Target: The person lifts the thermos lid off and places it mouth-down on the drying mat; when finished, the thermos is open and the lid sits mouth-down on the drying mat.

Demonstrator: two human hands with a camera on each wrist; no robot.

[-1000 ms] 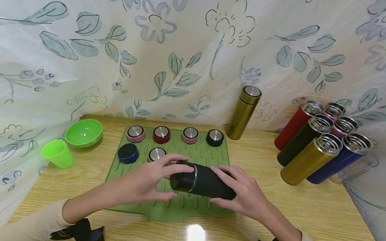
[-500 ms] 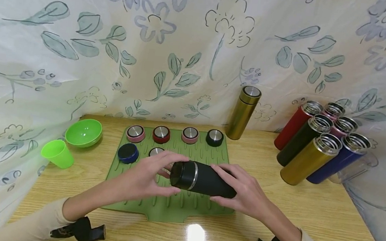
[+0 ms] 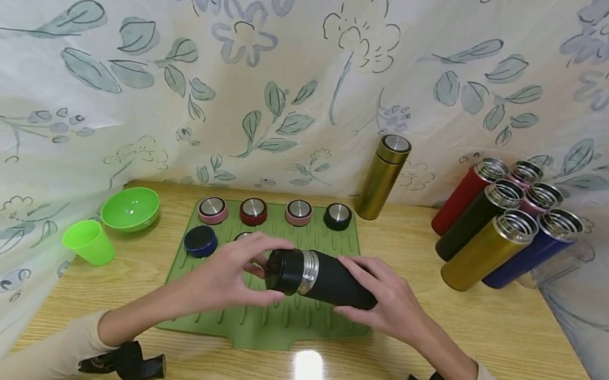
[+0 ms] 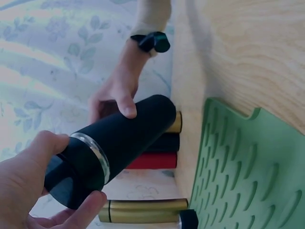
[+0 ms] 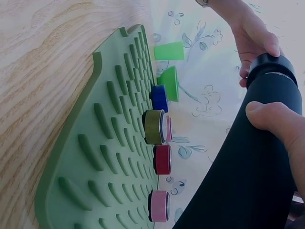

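Tilted on its side over the green mat (image 3: 263, 331) is a black vacuum flask (image 3: 340, 282). My right hand (image 3: 385, 294) grips its body, thumb on the near side. At the other end, my left hand (image 3: 233, 270) pinches the black lid (image 3: 284, 272) between thumb and fingers. A band of threaded steel neck (image 3: 309, 272) shows between lid and body in the head view. Whether the lid still touches the neck's end, I cannot tell. The left wrist view shows the lid (image 4: 76, 174) between my left thumb and fingers.
Several lids stand on the mat, among them a blue lid (image 3: 200, 241) and a red lid (image 3: 254, 210). A capped gold flask (image 3: 381, 180) stands behind. Several uncapped flasks, including a blue flask (image 3: 528, 256), cluster right. A green bowl (image 3: 130, 211) and green cup (image 3: 90, 242) sit left.
The lid has come away from the flask body toward the left, baring the steel neck threads. My left fingers have shifted their hold on the lid; my right hand has barely moved.
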